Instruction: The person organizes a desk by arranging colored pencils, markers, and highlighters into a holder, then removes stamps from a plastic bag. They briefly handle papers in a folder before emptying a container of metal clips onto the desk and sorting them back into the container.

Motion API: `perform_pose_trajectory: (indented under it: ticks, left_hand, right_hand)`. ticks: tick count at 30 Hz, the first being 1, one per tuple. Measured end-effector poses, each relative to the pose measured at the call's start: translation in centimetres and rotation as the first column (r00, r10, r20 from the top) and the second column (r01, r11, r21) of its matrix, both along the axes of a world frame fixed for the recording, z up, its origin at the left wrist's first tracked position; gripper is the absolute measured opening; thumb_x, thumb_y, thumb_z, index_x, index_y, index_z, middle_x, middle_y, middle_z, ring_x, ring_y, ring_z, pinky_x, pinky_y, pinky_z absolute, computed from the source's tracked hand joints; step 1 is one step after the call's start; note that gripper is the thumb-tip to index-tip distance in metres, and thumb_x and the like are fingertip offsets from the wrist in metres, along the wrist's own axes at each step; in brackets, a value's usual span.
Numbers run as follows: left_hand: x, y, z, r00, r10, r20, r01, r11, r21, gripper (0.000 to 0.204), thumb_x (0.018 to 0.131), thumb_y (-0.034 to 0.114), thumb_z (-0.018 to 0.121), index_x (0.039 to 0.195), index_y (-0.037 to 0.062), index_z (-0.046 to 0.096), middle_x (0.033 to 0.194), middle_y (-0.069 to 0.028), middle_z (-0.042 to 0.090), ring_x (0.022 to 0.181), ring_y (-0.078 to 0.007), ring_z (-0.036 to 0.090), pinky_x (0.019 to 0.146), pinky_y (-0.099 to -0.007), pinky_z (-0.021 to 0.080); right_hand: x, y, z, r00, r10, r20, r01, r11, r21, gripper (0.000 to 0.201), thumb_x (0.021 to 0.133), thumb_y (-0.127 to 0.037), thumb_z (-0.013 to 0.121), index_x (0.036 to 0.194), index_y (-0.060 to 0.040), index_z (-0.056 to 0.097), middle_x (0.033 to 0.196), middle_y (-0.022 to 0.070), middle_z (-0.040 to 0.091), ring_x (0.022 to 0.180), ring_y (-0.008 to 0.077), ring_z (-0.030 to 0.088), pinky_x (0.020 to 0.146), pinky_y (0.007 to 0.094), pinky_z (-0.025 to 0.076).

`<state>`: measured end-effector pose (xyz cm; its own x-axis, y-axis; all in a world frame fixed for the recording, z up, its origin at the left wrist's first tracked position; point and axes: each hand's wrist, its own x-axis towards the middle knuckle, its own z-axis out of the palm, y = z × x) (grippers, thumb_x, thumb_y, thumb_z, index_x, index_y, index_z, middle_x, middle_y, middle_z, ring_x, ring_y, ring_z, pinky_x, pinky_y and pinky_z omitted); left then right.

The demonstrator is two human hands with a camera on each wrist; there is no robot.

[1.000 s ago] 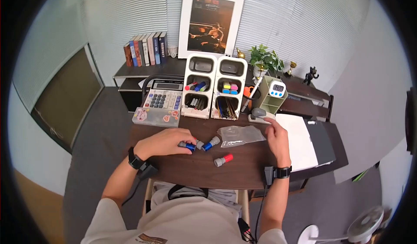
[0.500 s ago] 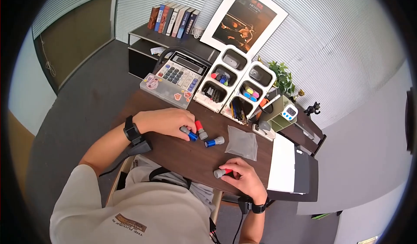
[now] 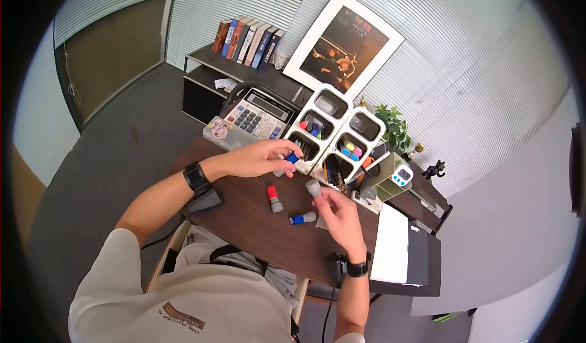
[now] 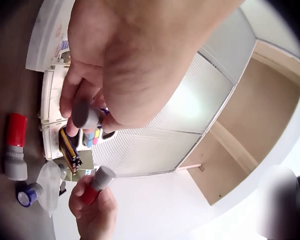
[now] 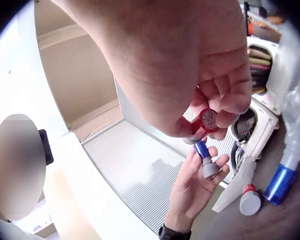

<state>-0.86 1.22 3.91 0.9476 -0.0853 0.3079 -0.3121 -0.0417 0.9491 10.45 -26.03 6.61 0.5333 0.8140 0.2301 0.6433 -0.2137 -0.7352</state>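
My left hand [image 3: 262, 158] is raised over the desk and pinches a small blue-and-grey flashlight [image 5: 207, 162]. Opposite it, the right hand [image 3: 343, 221] holds a red-and-grey flashlight [image 4: 101, 181] between thumb and fingers, its grey end pointing up. In the right wrist view the round, lens-like face [image 5: 209, 119] of that red one shows. Two more lie on the desk: a red-and-grey one [image 3: 274, 199] below the left hand and a blue-and-grey one [image 3: 301, 218] beside the right hand. A clear plastic bag [image 4: 49, 185] lies mostly hidden behind the right hand.
Behind the hands stand white organizers [image 3: 356, 124] with pens, markers and highlighters. A calculator [image 3: 256, 116] and a stickered clear case [image 3: 223, 134] are at the back left. White paper [image 3: 390, 245], a dark folder [image 3: 423, 254] and a stapler [image 3: 367, 199] lie on the right.
Both hands have lifted their flashlights off the desk, the left moving up and rightward, the right up toward the left hand. Earlier, the right hand left the stapler and took the red flashlight.
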Motion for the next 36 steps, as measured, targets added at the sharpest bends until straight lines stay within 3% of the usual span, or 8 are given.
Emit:
perform_pose_trajectory:
  ticks: [5, 9, 14, 22, 24, 28, 32, 36]
  left_hand:
    - [0.7, -0.1, 1.3, 0.978, 0.191, 0.082, -0.208, 0.916, 0.344, 0.029, 0.098, 0.006, 0.071, 0.126, 0.0035, 0.062, 0.108, -0.0047, 0.07, 0.108, -0.0135, 0.068, 0.095, -0.033, 0.055]
    - [0.8, 0.0, -1.1, 0.984, 0.172, 0.038, -0.176, 0.943, 0.283, 0.028, 0.094, 0.009, 0.076, 0.119, 0.0034, 0.066, 0.103, -0.0055, 0.071, 0.104, -0.0155, 0.07, 0.088, -0.0346, 0.057]
    - [0.3, 0.2, -1.5, 0.911, 0.223, 0.347, -0.395, 0.711, 0.581, 0.03, 0.087, 0.012, 0.08, 0.114, 0.0031, 0.071, 0.102, -0.0113, 0.071, 0.098, -0.0283, 0.068, 0.089, -0.0406, 0.053]
    - [-0.3, 0.8, -1.3, 0.941, 0.231, 0.246, -0.337, 0.697, 0.633, 0.031, 0.085, 0.017, 0.082, 0.111, 0.0043, 0.069, 0.106, -0.0111, 0.069, 0.104, -0.0303, 0.065, 0.093, -0.0428, 0.051]
    - [-1.3, 0.7, -0.6, 0.881, 0.227, 0.415, -0.452, 0.662, 0.597, 0.031, 0.087, 0.021, 0.081, 0.11, 0.0048, 0.067, 0.113, -0.0112, 0.067, 0.106, -0.0313, 0.065, 0.094, -0.0435, 0.051]
    - [-6.7, 0.6, 2.6, 0.94, 0.148, 0.307, -0.337, 0.536, 0.774, 0.036, 0.093, 0.034, 0.077, 0.111, 0.0052, 0.067, 0.11, -0.01, 0.064, 0.106, -0.0303, 0.065, 0.091, -0.043, 0.051]
    - [-10.0, -0.7, 2.7, 0.987, 0.159, -0.022, -0.082, 0.619, 0.781, 0.035, 0.094, 0.032, 0.076, 0.115, 0.0059, 0.067, 0.115, -0.0094, 0.06, 0.105, -0.0315, 0.065, 0.087, -0.0422, 0.053]
    - [-9.8, -0.1, -0.3, 0.983, 0.116, 0.14, -0.18, 0.506, 0.843, 0.034, 0.094, 0.027, 0.075, 0.119, 0.005, 0.065, 0.12, -0.012, 0.058, 0.107, -0.0336, 0.064, 0.091, -0.0423, 0.053]
  right_hand:
    - [-0.3, 4.0, 1.1, 0.97, -0.01, 0.242, -0.009, 0.997, 0.079, 0.025, 0.097, -0.015, 0.074, 0.115, 0.0015, 0.071, 0.098, 0.0125, 0.07, 0.071, 0.0207, 0.065, 0.066, 0.0325, 0.052]
    - [-0.4, 4.7, 0.9, 0.971, -0.055, 0.233, 0.049, 0.998, 0.031, 0.024, 0.091, -0.015, 0.079, 0.107, 0.0016, 0.072, 0.085, 0.0127, 0.069, 0.069, 0.0226, 0.066, 0.066, 0.0358, 0.055]
    - [0.1, 5.7, -0.2, 0.964, -0.017, 0.265, 0.021, 1.0, -0.012, 0.025, 0.088, -0.014, 0.082, 0.105, 0.0022, 0.073, 0.081, 0.0136, 0.069, 0.068, 0.0253, 0.067, 0.068, 0.0368, 0.056]
    - [0.0, 7.1, -2.0, 0.975, 0.075, 0.208, -0.058, 0.995, -0.086, 0.029, 0.089, -0.015, 0.081, 0.113, 0.0009, 0.073, 0.088, 0.0158, 0.073, 0.073, 0.0267, 0.071, 0.068, 0.0381, 0.057]
    - [-0.8, 5.4, -0.5, 0.961, 0.043, 0.273, -0.04, 0.999, -0.015, 0.03, 0.09, -0.015, 0.08, 0.115, 0.0, 0.072, 0.09, 0.0153, 0.073, 0.071, 0.0263, 0.07, 0.068, 0.0376, 0.057]
    - [-2.9, -1.7, 3.1, 0.957, 0.17, 0.234, -0.106, 0.959, -0.263, 0.035, 0.089, -0.017, 0.082, 0.118, -0.0011, 0.07, 0.097, 0.0126, 0.07, 0.071, 0.0271, 0.067, 0.069, 0.0377, 0.056]
    - [-3.4, -4.6, 0.8, 0.914, 0.35, 0.206, -0.251, 0.885, -0.391, 0.031, 0.089, -0.013, 0.079, 0.116, -0.0017, 0.071, 0.106, 0.0147, 0.068, 0.083, 0.0314, 0.069, 0.077, 0.0406, 0.057]
    - [-3.4, -3.9, -0.2, 0.871, 0.341, 0.354, -0.219, 0.914, -0.341, 0.026, 0.09, -0.011, 0.077, 0.114, -0.0029, 0.071, 0.1, 0.0137, 0.069, 0.085, 0.0323, 0.071, 0.078, 0.0398, 0.058]
